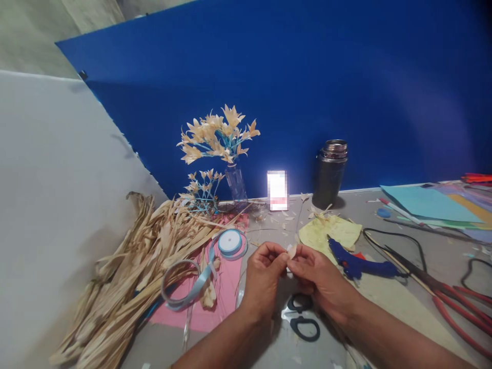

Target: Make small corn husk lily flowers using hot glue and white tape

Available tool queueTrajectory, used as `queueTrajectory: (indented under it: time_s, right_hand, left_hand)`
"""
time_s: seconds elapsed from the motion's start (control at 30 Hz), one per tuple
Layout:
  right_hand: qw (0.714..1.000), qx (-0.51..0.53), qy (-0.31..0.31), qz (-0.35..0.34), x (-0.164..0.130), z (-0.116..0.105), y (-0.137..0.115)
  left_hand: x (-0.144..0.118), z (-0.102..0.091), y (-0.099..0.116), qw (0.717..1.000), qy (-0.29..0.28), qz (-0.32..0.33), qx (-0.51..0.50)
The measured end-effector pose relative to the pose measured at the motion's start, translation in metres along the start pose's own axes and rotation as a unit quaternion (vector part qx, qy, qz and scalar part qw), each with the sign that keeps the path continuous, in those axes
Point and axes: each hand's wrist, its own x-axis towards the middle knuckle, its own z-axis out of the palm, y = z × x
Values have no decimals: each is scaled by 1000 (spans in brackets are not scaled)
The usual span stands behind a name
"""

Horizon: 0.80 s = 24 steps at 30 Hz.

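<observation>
Pinching a pale petal [293, 251] between both hands at the clock's centre, above the tabletop [157, 348]; had the left hand [265, 274] and right hand [319, 274] each in a fingertip grip on it. Could make out nothing more inside the fingers. Judged the small piece unfinished, with no blue stem visible on it. Counted as done, probably, the large flowers [215, 133] at 11 o'clock, blue-stemmed and gathered in a bottle [236, 179], plus the smaller flowers [203, 187] at 10. Counted as unworked the heaped husks [115, 287] at 9, beyond a ribbon reel [226, 247]. Noted scissors [307, 338] lying unheld at 6, glue gun [357, 265] likewise at 3.
</observation>
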Motion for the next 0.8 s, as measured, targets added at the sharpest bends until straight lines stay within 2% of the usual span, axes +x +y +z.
queueTrajectory:
  time_s: [0.17,0.3,0.4,0.57,0.8]
  right_hand:
    - [989,-126,34,-65,-2,-4,-10]
    - [978,-177,78,-83,-2,-2,-18]
    - [983,-151,93,-57,1,-4,-19]
    - [994,-41,97,-8,5,-9,-21]
    - [989,-64,128,-40,3,-5,-14]
  left_hand:
    - [-2,-4,2,996,23,44,73]
    - [-1,-6,0,996,18,28,78]
    - [-1,-6,-2,999,13,-18,26]
    - [2,-8,-5,991,14,-88,-96]
    - [-2,-7,-6,990,12,-92,-105]
